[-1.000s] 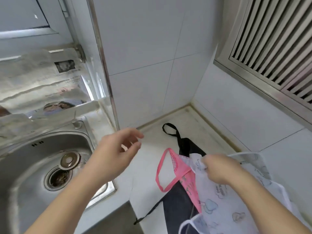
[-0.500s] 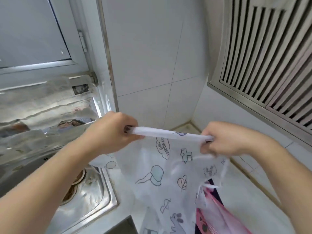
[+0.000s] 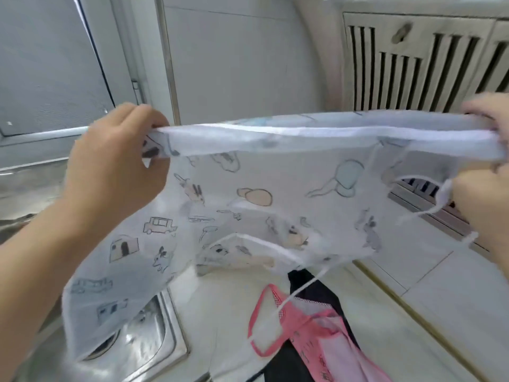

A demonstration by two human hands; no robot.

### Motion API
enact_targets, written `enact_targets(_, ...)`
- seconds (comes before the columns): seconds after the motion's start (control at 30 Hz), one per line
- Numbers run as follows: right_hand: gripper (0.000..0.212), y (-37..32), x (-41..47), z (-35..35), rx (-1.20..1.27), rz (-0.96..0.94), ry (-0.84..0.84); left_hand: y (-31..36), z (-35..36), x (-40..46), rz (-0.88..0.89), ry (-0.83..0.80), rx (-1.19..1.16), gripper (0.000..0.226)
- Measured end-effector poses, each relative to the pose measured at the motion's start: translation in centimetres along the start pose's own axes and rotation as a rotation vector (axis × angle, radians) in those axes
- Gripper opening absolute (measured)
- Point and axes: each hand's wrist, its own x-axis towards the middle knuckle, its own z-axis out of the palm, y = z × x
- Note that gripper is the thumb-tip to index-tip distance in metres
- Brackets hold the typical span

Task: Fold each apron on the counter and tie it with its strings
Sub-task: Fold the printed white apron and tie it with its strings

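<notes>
— Where is the white printed apron [image 3: 248, 194] now?

— In the air above the counter [image 3: 429, 312], near its sink-side edge. My left hand [image 3: 115, 166] and right hand [image 3: 484, 161] each pinch one end of its top hem; the long axis runs left to right between them.

— And the others?

— The pink apron [image 3: 325, 334] lies on the black apron [image 3: 303, 282] below.

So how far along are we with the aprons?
Nothing is finished: no folded, tied bundle is visible. In hand: the left hand and right hand hold the white printed apron stretched in the air, strings dangling. Left: fold and tie it, then the pink apron and black apron lying loose on the counter.
</notes>
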Motion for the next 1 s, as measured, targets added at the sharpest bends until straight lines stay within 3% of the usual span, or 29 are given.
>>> enact_targets(0.07,0.039,1.9,-3.1,0.8,-0.144,-0.01,-0.093,0.1,0.1,-1.8,0.036,-0.074,-0.011,0.032)
enact_targets(0.1,0.032,3.3,-5.2,2.2,-0.311,0.006,-0.303,0.0,0.4,-3.0,0.022,-0.273,0.001,0.032)
enact_targets(0.17,0.015,5.2,-9.7,5.8,-0.544,0.19,-1.018,0.0,1.5,-5.8,0.014,-0.987,0.133,0.029)
enact_targets(0.2,0.012,5.9,-12.0,7.3,-0.547,0.261,-1.286,0.1,2.3,-7.4,0.05,-1.271,0.189,0.025)
enact_targets(0.23,0.01,6.2,-13.8,8.1,-0.545,0.322,-1.447,0.1,3.3,-9.0,0.083,-1.424,0.209,0.024)
enact_targets(0.27,0.01,6.5,-14.6,8.4,-0.541,0.359,-1.478,0.1,4.0,-10.2,0.094,-1.474,0.201,0.024)
enact_targets(0.37,0.015,7.3,-14.4,7.7,-0.558,0.414,-1.37,0.7,5.3,-10.9,0.005,-1.432,0.118,0.041)
enact_targets(0.47,0.011,8.6,-13.6,6.6,-0.538,0.487,-1.278,1.8,5.6,-10.2,-0.036,-1.452,0.031,0.042)
enact_targets(0.57,0.026,9.3,-12.5,4.9,-0.388,0.495,-1.18,2.6,5.6,-9.3,-0.006,-1.471,0.077,0.03)
enact_targets(0.67,0.028,8.0,-10.4,3.2,-0.198,0.45,-0.951,3.6,5.4,-8.5,-0.004,-1.561,0.155,0.013)
enact_targets(0.73,0.033,6.0,-8.7,2.3,-0.106,0.366,-0.848,5.3,5.4,-8.6,-0.054,-1.627,0.13,0.05)
enact_targets(0.83,0.043,1.5,-5.9,1.4,0.064,0.25,-0.781,9.9,6.0,-9.1,-0.085,-1.717,-0.164,0.103)
enact_targets(0.93,0.048,-2.8,-2.9,2.0,0.133,0.134,-0.749,14.6,6.3,-8.8,-0.071,-1.607,-0.536,0.113)
enact_targets(1.0,0.042,-4.8,-1.6,2.6,0.157,0.036,-0.682,16.9,6.2,-7.4,-0.142,-1.436,-0.78,0.105)
